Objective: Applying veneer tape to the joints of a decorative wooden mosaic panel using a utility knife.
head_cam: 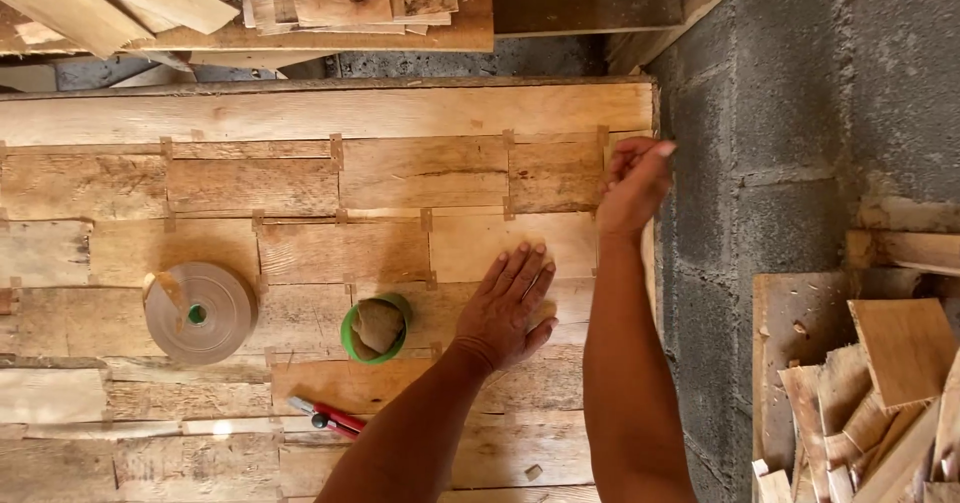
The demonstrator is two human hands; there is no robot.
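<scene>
A panel of patched wooden boards lies flat under me, its seams covered with short strips of brown tape. My left hand rests flat and spread on the boards near the panel's right side. My right hand is at the panel's right edge, fingers curled and pinched together over the corner seam; whether it pinches a bit of tape I cannot tell. A large roll of brown paper tape lies to the left. A green cup with a brownish rag or sponge in it stands beside my left hand.
A red-handled tool lies on the boards near the front. A grey block wall runs along the right. Offcuts of wood are piled at lower right, and planks are stacked at the top.
</scene>
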